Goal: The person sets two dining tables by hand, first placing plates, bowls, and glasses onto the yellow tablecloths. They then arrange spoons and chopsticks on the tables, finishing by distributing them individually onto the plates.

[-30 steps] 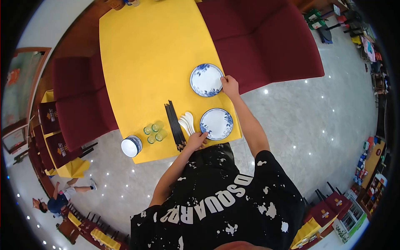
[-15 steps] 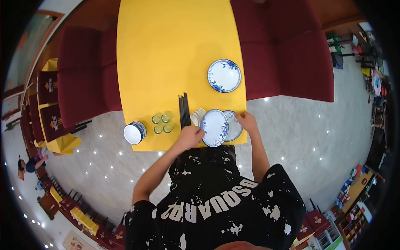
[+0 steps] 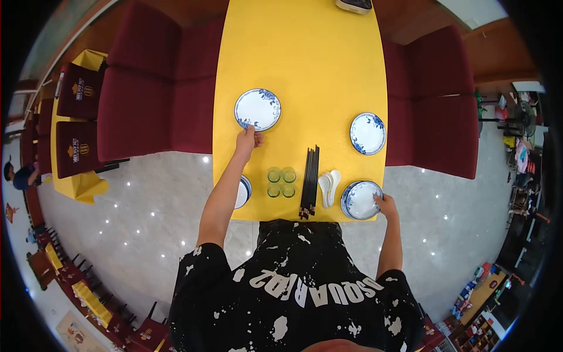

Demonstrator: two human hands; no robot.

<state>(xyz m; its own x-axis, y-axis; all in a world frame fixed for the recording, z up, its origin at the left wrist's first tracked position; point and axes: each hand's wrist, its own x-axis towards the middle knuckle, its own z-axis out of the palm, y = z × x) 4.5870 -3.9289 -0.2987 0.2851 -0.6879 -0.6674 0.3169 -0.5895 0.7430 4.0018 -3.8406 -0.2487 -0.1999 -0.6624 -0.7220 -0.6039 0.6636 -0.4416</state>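
My left hand point(image 3: 249, 141) is closed on the near rim of a white plate with blue flowers point(image 3: 257, 109), over the left side of the yellow table. At the table's near right corner, my right hand point(image 3: 385, 205) pinches the right rim of the top plate in a stack of plates point(image 3: 360, 200). Another blue-flowered plate point(image 3: 368, 134) lies by the right edge, apart from both hands. Between my hands are white spoons point(image 3: 327, 189), a bundle of black chopsticks point(image 3: 309, 180) and several green glasses point(image 3: 281, 182). My left forearm partly hides the bowls point(image 3: 242, 193).
The yellow table point(image 3: 299, 64) has dark red bench seats along its left point(image 3: 152, 100) and right point(image 3: 440, 111) sides. A dark box-like object point(image 3: 354, 6) stands at its far end. Away to the left, a person point(image 3: 23, 174) is near other tables.
My left hand has carried a plate forward and left, away from the stack. My right hand still grips the rim at the stack. The whole view has shifted, showing more of the table's far end.
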